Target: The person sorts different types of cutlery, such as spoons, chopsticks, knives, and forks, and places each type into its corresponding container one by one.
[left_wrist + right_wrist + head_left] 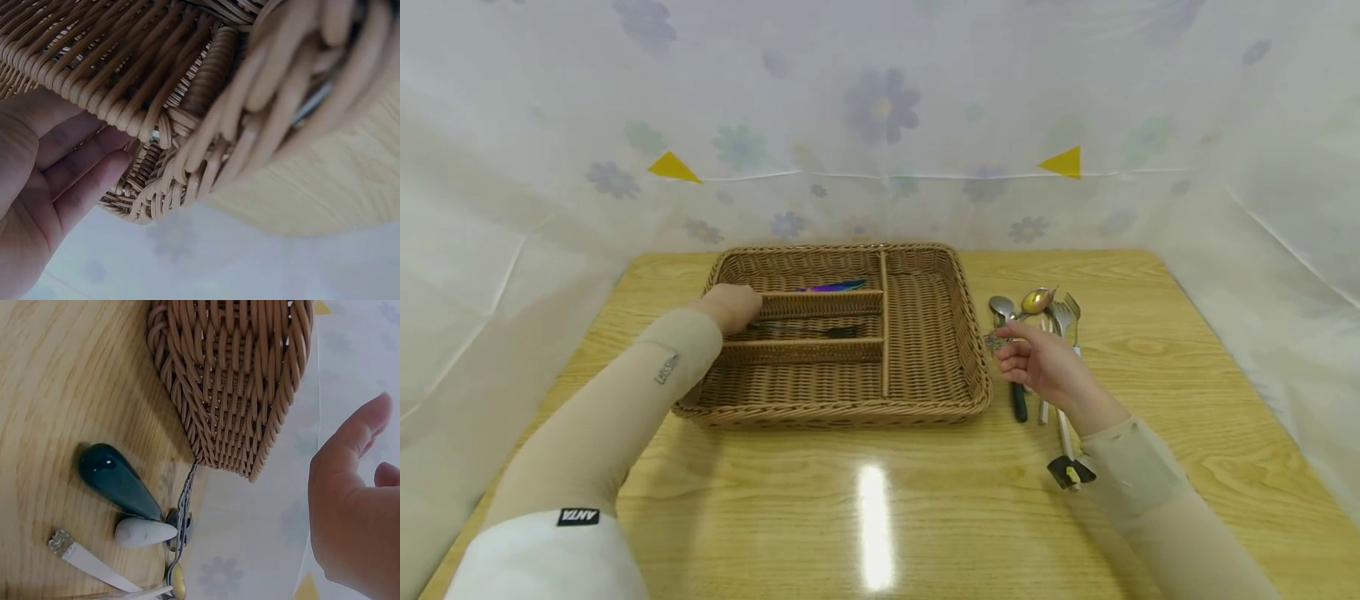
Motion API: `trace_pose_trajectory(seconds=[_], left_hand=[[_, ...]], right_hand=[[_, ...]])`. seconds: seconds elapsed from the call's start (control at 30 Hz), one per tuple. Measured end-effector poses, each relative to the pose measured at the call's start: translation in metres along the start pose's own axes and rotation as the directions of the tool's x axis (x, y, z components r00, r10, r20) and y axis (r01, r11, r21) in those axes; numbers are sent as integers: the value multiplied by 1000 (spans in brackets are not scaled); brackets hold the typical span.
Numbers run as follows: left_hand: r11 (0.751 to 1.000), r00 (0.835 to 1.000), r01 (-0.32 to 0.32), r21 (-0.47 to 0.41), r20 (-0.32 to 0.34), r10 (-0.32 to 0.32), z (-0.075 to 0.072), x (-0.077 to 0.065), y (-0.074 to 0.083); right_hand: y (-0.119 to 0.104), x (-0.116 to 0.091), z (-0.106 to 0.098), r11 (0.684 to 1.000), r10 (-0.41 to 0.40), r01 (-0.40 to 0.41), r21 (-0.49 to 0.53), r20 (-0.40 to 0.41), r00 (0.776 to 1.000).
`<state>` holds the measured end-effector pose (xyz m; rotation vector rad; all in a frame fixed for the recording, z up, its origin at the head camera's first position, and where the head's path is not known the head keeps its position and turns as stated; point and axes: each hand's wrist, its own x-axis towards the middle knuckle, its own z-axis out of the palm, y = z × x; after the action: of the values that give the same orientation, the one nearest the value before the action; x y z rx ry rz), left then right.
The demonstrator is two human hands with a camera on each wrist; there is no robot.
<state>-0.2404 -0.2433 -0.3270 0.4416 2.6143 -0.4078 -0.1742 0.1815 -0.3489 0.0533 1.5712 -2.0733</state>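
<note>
Wicker basket [831, 412] on tabletop [775, 517]; loose cutlery [1062, 315] to its right.
My left hand [730, 307]: inside, by dark fork [846, 331]; fingertips partly hidden, grip I cannot tell. My right hand [1048, 362]: empty, fingers loosely bent, near cutlery.

The basket [835, 412] is woven brown, one utensil [835, 287] purple-blue, the tabletop [760, 517] yellow wood-grained, the sheet [820, 108] whitish with pale purple and green flowers [883, 107]
</note>
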Motion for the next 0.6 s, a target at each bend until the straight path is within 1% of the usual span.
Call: trace_pose_trajectory(seconds=[0.07, 0.17, 0.23, 0.4, 0.47, 0.6], left_hand=[[1000, 1000, -8, 7, 2, 8, 1, 0, 1], [1000, 1000, -17, -16, -1, 17, 3, 1, 2], [999, 1000, -27, -26, 9, 27, 5, 2, 2], [999, 998, -35, 2, 52, 35, 10, 5, 2], [999, 998, -31, 20, 57, 30, 11, 6, 3], [999, 999, -24, 47, 37, 22, 14, 7, 3]], right_hand=[[1, 0, -2, 1000, 0, 0, 8, -1, 1000], [2, 0, -3, 1000, 0, 0, 16, 3, 1000], [2, -1, -3, 1000, 2, -2, 22, 3, 1000], [2, -1, -4, 999, 4, -4, 33, 4, 1000], [2, -1, -4, 999, 2, -2, 34, 4, 1000], [3, -1, -5, 999, -8, 7, 35, 14, 1000]])
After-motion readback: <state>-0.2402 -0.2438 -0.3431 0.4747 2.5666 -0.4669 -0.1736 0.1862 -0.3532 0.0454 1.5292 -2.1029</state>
